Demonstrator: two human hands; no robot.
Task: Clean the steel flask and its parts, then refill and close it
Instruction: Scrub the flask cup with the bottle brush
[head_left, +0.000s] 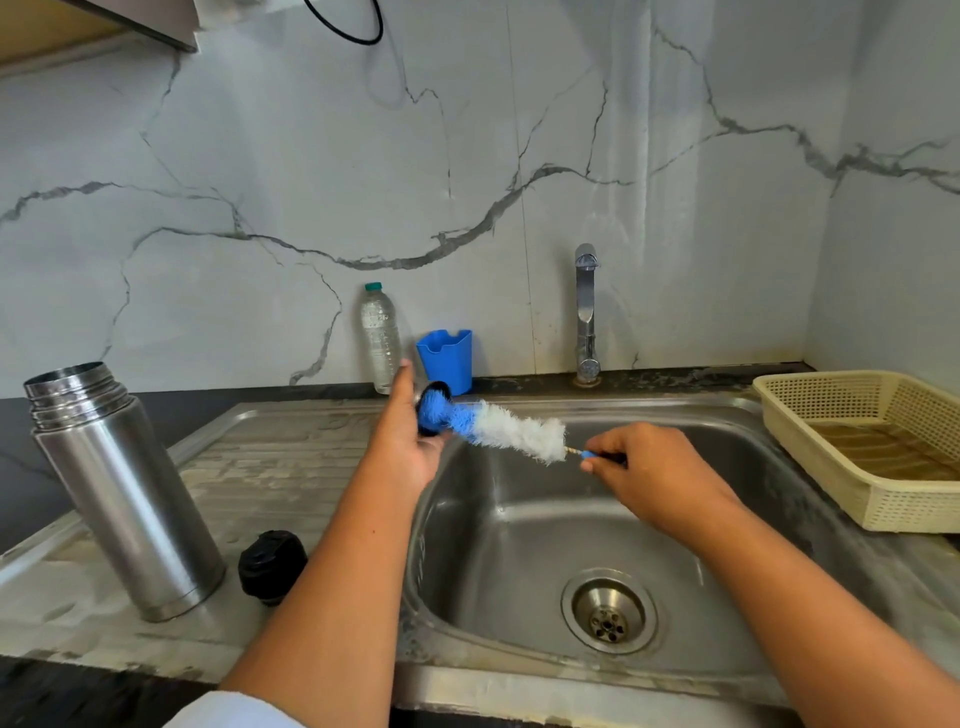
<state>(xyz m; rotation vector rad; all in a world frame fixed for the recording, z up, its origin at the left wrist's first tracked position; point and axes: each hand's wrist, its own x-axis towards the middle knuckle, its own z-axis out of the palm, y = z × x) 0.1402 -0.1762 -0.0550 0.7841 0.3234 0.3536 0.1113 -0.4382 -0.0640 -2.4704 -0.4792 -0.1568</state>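
Over the sink (545, 545), the left hand (410, 447) has its fingers curled round a black cap (435, 388). The right hand (649, 467) pinches the handle of a blue-and-white brush (498, 426), whose blue tip meets the cap. On the left drainboard (291, 457) the open flask (124, 493) stands upright, with a black stopper (270, 566) just to its right.

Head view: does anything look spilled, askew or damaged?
Nothing stands out. The open flask stands on the drainboard, a black stopper beside it; the left hand holds a black cap, the right hand pushes the brush into it over the sink.
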